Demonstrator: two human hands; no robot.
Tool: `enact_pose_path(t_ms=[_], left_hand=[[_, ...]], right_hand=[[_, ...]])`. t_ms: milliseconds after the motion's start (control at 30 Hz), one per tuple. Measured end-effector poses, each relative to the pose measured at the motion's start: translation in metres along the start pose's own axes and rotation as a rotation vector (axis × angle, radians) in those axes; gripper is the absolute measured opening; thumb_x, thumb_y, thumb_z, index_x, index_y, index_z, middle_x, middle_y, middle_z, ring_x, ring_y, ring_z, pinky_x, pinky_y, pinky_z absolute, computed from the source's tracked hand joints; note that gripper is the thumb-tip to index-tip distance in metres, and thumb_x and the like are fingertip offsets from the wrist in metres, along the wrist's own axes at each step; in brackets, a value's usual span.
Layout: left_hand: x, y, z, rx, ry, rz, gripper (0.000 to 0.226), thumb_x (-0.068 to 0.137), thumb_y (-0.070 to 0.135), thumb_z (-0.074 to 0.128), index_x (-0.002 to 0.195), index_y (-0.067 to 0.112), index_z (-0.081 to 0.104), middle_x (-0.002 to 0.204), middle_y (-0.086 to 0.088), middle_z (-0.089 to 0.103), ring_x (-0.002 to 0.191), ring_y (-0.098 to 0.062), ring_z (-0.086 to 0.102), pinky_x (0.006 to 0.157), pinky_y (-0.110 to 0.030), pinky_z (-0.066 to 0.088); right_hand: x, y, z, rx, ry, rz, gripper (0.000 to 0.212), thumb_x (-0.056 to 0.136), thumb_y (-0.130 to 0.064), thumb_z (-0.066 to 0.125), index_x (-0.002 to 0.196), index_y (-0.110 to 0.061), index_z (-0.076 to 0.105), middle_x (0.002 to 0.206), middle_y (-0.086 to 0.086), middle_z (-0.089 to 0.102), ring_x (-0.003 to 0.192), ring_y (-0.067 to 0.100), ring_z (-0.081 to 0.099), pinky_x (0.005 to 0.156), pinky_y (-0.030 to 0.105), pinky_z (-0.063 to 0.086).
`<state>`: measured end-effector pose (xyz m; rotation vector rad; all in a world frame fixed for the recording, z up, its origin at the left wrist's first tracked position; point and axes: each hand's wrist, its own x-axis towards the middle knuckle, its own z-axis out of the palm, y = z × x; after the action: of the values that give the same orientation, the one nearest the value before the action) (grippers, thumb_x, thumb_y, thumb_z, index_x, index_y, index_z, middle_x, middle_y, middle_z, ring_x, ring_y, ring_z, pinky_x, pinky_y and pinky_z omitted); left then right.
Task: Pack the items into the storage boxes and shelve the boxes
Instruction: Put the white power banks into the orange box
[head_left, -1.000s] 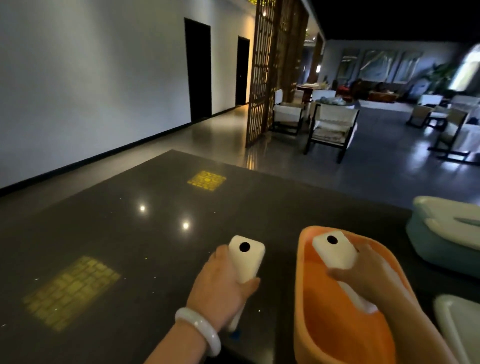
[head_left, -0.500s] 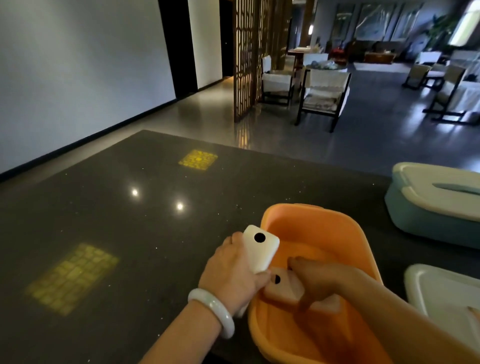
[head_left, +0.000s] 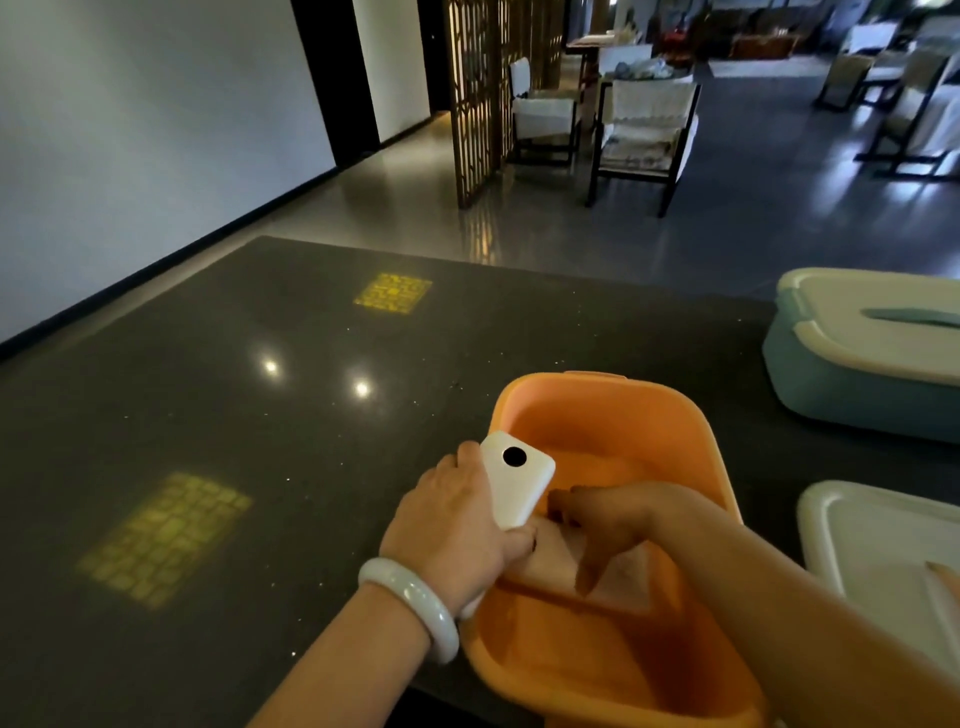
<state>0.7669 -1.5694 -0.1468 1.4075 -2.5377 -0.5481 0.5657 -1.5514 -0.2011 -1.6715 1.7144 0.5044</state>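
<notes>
Holding white block (head_left: 519, 480) in left hand (head_left: 452, 535) grip; right hand (head_left: 608, 525) grip unclear; no writing legible.

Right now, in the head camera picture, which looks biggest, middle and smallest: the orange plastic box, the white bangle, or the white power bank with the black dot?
1. Orange plastic box, easily the largest.
2. White power bank with the black dot, held by the left hand.
3. White bangle: it looks close in size to the power bank and sits nearer the camera, so their order is unsure.

Support surface: dark polished stone table (head_left: 218, 415), speckled. Directly on it are seen an open orange storage box (head_left: 613, 395), a lidded teal storage box (head_left: 852, 384) well apart, and a white lid (head_left: 852, 525) near the right edge.
</notes>
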Motion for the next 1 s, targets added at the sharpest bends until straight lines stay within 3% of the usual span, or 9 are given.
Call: enact_pose_path(t_ms=[100, 333, 467, 633, 700, 800, 1000], left_hand=[[0.0, 0.002, 0.0, 0.029, -0.002, -0.005, 0.079, 0.072, 0.057, 0.071, 0.129, 0.03, 0.025, 0.121, 0.005, 0.048, 0.108, -0.015, 0.052, 0.086, -0.031, 0.049], [0.001, 0.003, 0.003, 0.083, 0.04, -0.002, 0.077, 0.071, 0.058, 0.071, 0.126, 0.031, 0.024, 0.12, 0.005, 0.048, 0.105, -0.014, 0.052, 0.081, -0.029, 0.047], [0.002, 0.004, 0.004, 0.108, 0.054, -0.003, 0.078, 0.071, 0.057, 0.071, 0.127, 0.03, 0.025, 0.12, 0.004, 0.049, 0.106, -0.015, 0.053, 0.08, -0.028, 0.045], [0.002, 0.004, 0.005, 0.129, 0.075, -0.007, 0.078, 0.071, 0.058, 0.071, 0.126, 0.029, 0.024, 0.119, 0.004, 0.049, 0.106, -0.016, 0.053, 0.081, -0.03, 0.047], [0.001, 0.004, 0.006, 0.125, 0.08, -0.013, 0.079, 0.07, 0.058, 0.072, 0.126, 0.03, 0.023, 0.119, 0.005, 0.049, 0.106, -0.015, 0.053, 0.08, -0.028, 0.046], [0.001, 0.005, 0.007, 0.129, 0.089, -0.018, 0.08, 0.07, 0.059, 0.072, 0.126, 0.03, 0.023, 0.118, 0.005, 0.049, 0.106, -0.015, 0.053, 0.081, -0.029, 0.046], [0.0, 0.008, 0.004, 0.145, 0.087, -0.026, 0.08, 0.072, 0.058, 0.071, 0.129, 0.028, 0.023, 0.121, 0.003, 0.049, 0.109, -0.017, 0.053, 0.084, -0.03, 0.047]], right_hand=[[-0.006, -0.003, -0.003, -0.014, -0.048, -0.056, 0.081, 0.07, -0.039, 0.081, 0.136, -0.031, 0.034, 0.131, -0.003, 0.049, 0.117, 0.022, 0.05, 0.09, 0.037, 0.046], [-0.006, -0.007, -0.001, -0.042, -0.121, -0.111, 0.079, 0.071, -0.033, 0.082, 0.136, -0.028, 0.037, 0.128, -0.003, 0.051, 0.113, 0.021, 0.054, 0.085, 0.034, 0.05], [-0.004, -0.011, 0.003, -0.06, -0.177, -0.135, 0.078, 0.07, -0.03, 0.083, 0.134, -0.028, 0.039, 0.122, -0.003, 0.054, 0.109, 0.024, 0.057, 0.092, 0.043, 0.051], [0.002, -0.016, 0.01, -0.038, -0.268, -0.178, 0.078, 0.069, -0.028, 0.084, 0.133, -0.032, 0.039, 0.099, -0.016, 0.049, 0.093, 0.014, 0.056, 0.077, 0.031, 0.051], [0.003, -0.019, 0.012, -0.07, -0.276, -0.213, 0.082, 0.069, -0.028, 0.084, 0.136, -0.03, 0.037, 0.11, -0.012, 0.052, 0.099, 0.015, 0.054, 0.073, 0.027, 0.043], [0.008, -0.022, 0.018, -0.097, -0.295, -0.24, 0.082, 0.07, -0.026, 0.084, 0.137, -0.026, 0.038, 0.131, 0.0, 0.05, 0.118, 0.024, 0.05, 0.079, 0.03, 0.04], [0.006, -0.028, 0.02, -0.079, -0.328, -0.25, 0.075, 0.072, -0.022, 0.082, 0.136, -0.021, 0.043, 0.133, 0.005, 0.052, 0.12, 0.028, 0.051, 0.096, 0.038, 0.045]])
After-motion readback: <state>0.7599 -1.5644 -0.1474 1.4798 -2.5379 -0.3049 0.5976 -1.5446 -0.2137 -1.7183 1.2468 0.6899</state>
